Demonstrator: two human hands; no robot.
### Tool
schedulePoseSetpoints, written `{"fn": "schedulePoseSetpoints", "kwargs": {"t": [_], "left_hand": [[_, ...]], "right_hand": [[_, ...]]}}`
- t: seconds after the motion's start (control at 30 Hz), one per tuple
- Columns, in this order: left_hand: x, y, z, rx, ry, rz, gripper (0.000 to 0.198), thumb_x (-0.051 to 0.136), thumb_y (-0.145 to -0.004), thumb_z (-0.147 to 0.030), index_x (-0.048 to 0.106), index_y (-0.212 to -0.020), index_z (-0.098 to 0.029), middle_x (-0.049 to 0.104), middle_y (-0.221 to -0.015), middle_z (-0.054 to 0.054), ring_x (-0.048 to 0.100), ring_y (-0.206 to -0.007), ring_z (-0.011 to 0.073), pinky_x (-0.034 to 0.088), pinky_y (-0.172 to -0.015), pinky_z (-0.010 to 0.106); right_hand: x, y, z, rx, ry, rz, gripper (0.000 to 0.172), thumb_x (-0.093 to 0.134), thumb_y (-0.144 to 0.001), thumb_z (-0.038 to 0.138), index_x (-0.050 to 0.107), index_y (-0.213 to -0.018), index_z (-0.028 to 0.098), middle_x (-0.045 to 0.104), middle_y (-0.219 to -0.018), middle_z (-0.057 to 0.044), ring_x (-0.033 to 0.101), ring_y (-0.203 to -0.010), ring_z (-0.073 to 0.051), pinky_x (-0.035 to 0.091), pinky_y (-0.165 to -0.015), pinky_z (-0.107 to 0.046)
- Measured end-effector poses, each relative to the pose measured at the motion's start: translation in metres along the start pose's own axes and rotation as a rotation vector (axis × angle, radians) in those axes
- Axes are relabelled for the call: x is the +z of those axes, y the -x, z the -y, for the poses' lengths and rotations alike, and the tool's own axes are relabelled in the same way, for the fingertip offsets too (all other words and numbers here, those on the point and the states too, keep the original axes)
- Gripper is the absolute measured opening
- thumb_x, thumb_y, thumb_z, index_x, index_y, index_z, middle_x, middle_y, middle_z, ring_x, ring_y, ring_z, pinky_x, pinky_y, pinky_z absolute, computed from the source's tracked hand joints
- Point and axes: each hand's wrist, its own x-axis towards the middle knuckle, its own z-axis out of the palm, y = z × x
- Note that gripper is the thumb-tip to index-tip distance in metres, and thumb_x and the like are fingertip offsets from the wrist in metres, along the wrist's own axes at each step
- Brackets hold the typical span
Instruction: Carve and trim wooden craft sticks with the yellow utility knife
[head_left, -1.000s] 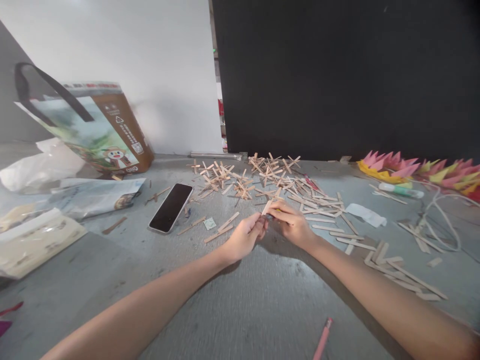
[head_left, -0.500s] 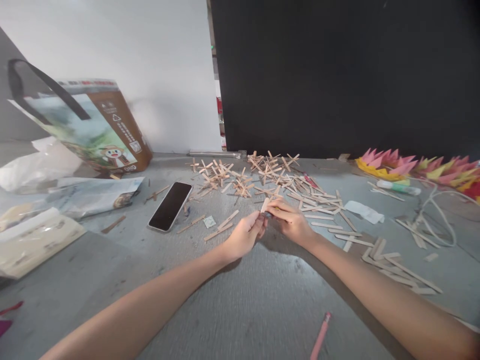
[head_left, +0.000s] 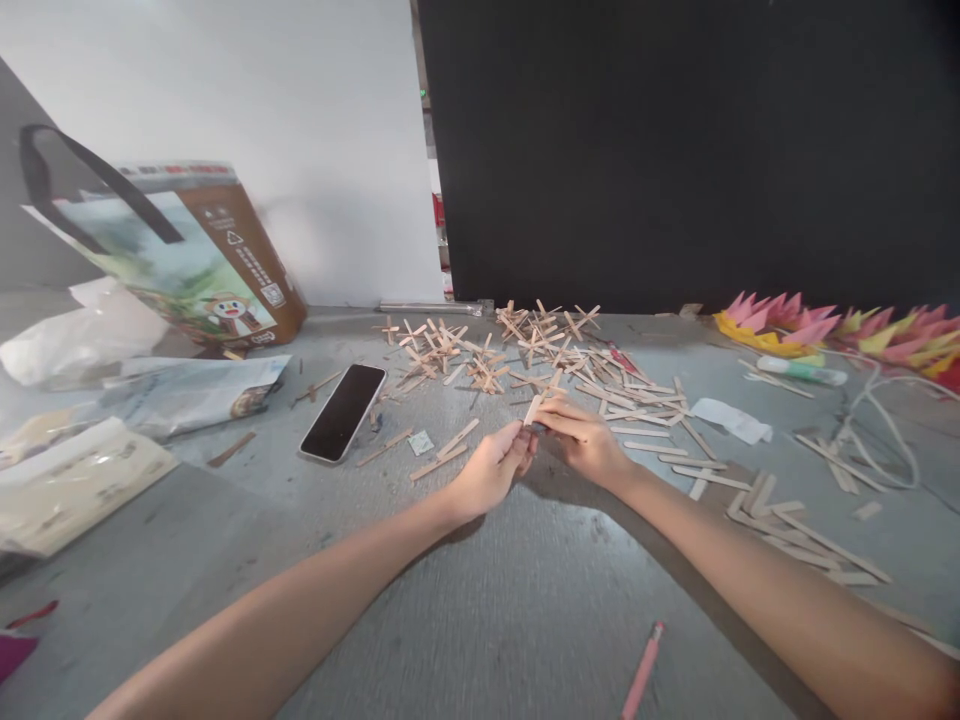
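Just above the grey table, my left hand [head_left: 491, 468] is closed around a pale wooden craft stick [head_left: 532, 409], whose upper end sticks out past the thumb. My right hand [head_left: 585, 440] meets it from the other side, fingers pinched together at the same stick. A small dark bit shows between the two hands, too small to name. Behind them lies a pile of craft sticks joined in crosses [head_left: 487, 362]. Loose craft sticks [head_left: 637, 433] spread out to the right of my right hand.
Left of my hands lie a phone [head_left: 343, 413], a small square packet [head_left: 421, 443] and plastic packages [head_left: 97, 480]. A carrier bag [head_left: 202, 260] stands behind. Rightward are a glue stick [head_left: 801, 371], a white cable [head_left: 892, 470] and paper crowns [head_left: 776, 325]. A pink pencil [head_left: 642, 675] lies in front.
Both hands keep the same hold on the craft stick, with hardly any finger movement. The whole view has shifted slightly.
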Motion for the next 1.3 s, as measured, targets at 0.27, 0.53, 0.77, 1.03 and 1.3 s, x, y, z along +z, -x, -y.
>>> {"fn": "schedulePoseSetpoints", "kwargs": {"t": [0.27,0.53,0.77,1.03,1.3], "left_hand": [[0.0006,-0.0006,0.0011,-0.018,-0.004,0.0,0.047,0.038,-0.104,-0.062,0.047,-0.084,-0.02,0.043,-0.069,-0.004,0.037,-0.06,0.0113,0.032,-0.06,0.026],[0.0007,-0.001,0.0028,0.001,0.044,-0.017,0.047,0.036,-0.106,-0.06,0.047,-0.084,-0.02,0.039,-0.067,-0.005,0.036,-0.06,0.0113,0.032,-0.061,0.027],[0.0028,-0.0025,0.0024,-0.017,0.042,-0.019,0.049,0.038,-0.103,-0.064,0.047,-0.085,-0.02,0.041,-0.068,-0.005,0.035,-0.059,0.011,0.031,-0.059,0.027],[0.0019,-0.002,0.0024,0.008,0.034,-0.019,0.048,0.036,-0.104,-0.063,0.046,-0.084,-0.021,0.039,-0.067,-0.006,0.036,-0.059,0.0114,0.032,-0.06,0.027],[0.0027,-0.0026,0.0051,0.004,0.083,-0.013,0.048,0.037,-0.103,-0.063,0.047,-0.086,-0.02,0.039,-0.068,-0.006,0.034,-0.059,0.0109,0.031,-0.059,0.026]], "right_hand": [[-0.0007,0.0006,0.0007,0.003,-0.01,0.009,0.033,0.046,-0.105,0.01,0.07,-0.122,0.024,0.071,-0.111,-0.011,0.064,-0.103,-0.025,0.054,-0.093,-0.045],[0.0002,-0.0003,-0.0008,-0.001,-0.006,0.008,0.034,0.046,-0.105,0.01,0.07,-0.123,0.024,0.071,-0.11,-0.011,0.065,-0.1,-0.025,0.054,-0.093,-0.045],[0.0014,0.0014,0.0004,0.025,-0.001,0.011,0.033,0.045,-0.105,0.014,0.071,-0.124,0.024,0.071,-0.111,-0.012,0.065,-0.102,-0.025,0.056,-0.092,-0.045],[0.0016,-0.0016,-0.0004,-0.007,0.014,0.001,0.032,0.046,-0.105,0.013,0.071,-0.122,0.024,0.071,-0.108,-0.011,0.064,-0.099,-0.025,0.054,-0.091,-0.044],[0.0007,-0.0006,-0.0003,-0.003,0.018,0.019,0.033,0.044,-0.105,0.01,0.068,-0.123,0.023,0.07,-0.11,-0.01,0.063,-0.1,-0.024,0.054,-0.089,-0.043]]}}
